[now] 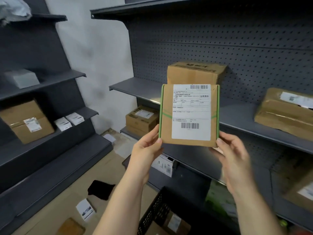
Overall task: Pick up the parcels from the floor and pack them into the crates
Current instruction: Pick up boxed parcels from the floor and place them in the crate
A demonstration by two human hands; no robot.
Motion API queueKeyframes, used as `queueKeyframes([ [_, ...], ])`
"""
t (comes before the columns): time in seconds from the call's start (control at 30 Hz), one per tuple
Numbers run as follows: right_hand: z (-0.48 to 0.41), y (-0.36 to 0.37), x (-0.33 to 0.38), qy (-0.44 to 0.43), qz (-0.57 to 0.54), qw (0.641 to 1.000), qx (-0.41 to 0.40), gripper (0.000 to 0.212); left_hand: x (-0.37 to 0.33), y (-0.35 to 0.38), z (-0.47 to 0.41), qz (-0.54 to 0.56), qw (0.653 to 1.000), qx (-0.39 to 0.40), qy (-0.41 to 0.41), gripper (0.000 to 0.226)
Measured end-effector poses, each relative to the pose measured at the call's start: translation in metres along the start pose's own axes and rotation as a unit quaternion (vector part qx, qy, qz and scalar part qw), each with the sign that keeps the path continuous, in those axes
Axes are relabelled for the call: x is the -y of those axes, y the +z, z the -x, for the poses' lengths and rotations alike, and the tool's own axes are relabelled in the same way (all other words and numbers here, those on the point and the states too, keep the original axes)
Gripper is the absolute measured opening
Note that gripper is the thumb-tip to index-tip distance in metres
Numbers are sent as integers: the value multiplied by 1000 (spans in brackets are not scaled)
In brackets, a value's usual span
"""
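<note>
While upright, parcel in both hands' grip

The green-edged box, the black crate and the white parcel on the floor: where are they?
Green-edged box (189, 114), head view: on its white label.
Black crate (154, 212), head view: on its perforated left wall.
White parcel (85, 209), head view: on its top face.

hands: 2 | brown boxes: 9 | white parcels: 6 | black crate: 1

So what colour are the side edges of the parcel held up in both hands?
Green, along both side edges of the brown parcel, seen in the head view.
</note>
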State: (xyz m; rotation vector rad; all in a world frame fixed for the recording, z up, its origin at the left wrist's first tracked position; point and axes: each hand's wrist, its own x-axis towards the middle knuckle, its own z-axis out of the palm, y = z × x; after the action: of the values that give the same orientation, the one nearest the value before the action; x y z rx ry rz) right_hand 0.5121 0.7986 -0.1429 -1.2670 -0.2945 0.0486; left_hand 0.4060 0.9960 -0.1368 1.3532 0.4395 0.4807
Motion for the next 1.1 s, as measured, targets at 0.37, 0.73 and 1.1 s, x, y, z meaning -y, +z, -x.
queueKeyframes([
  [0.37,-25,101,-50,6,15,993,-121,32,-3,-74,-137,9,990,129,-46,46],
  [0.73,-24,126,-66,20,51,981,-188,40,15,-74,-194,42,977,199,-70,44],
  [1.1,-10,71,-49,6,69,973,-222,47,19,-17,-152,71,971,212,-86,47],
])
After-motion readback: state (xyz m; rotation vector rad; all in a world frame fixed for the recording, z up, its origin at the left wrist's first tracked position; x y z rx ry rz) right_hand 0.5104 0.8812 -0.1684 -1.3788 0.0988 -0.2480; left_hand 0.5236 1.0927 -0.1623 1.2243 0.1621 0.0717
